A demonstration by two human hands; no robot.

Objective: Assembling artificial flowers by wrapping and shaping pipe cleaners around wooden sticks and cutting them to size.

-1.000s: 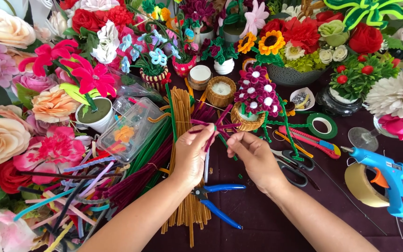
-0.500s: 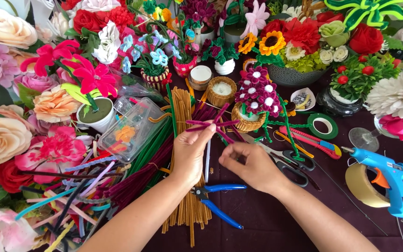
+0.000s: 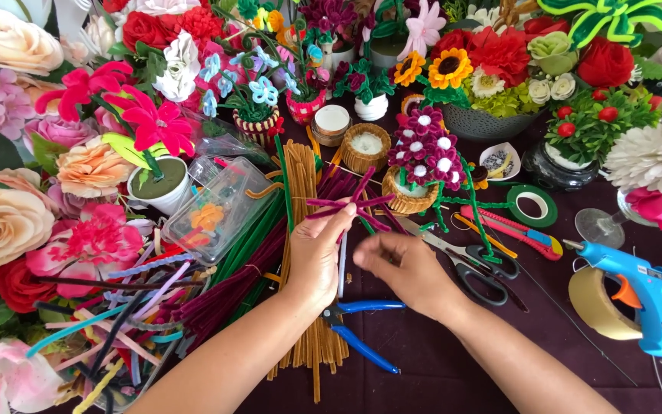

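Head view | left hand [image 3: 317,257] pinches magenta pipe-cleaner bundle [image 3: 350,205], strands splayed | right hand [image 3: 408,270] loosely curled, empty

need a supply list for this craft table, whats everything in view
pipe cleaner flower: one, magenta, held above the table centre
pipe cleaner bundles: several, tan, green and maroon, lying left of centre
pliers: one, blue handles, under the hands
scissors: one, black handles, right of the hands
glue gun: one, blue and orange, far right
tape roll: one, tan, behind the glue gun
floral tape: one, green, right of centre
clear plastic box: one, left of centre
artificial flowers: many, mixed colours, along the left and top
left hand: holds the magenta flower
right hand: beside it, grip unclear
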